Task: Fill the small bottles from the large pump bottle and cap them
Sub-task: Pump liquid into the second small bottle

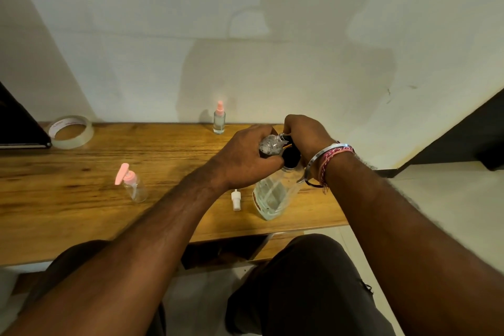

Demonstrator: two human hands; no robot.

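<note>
My left hand (245, 157) grips a small clear bottle (270, 146), tilted with its neck at the black pump head (291, 155) of the large clear pump bottle (272, 195). My right hand (305, 131) is curled over that pump head from above. The large bottle stands near the table's front right edge, with clear liquid low inside. A loose white spray cap (236, 200) lies on the table left of it. A small bottle with a pink pump (131, 183) stands at front left. Another small bottle with a pink spray cap (219, 118) stands at the back by the wall.
The wooden table (136, 161) ends just right of the large bottle. A roll of clear tape (71, 131) lies at the back left beside a dark flat object (19, 123). The wall rises right behind the table. My knees are below the front edge.
</note>
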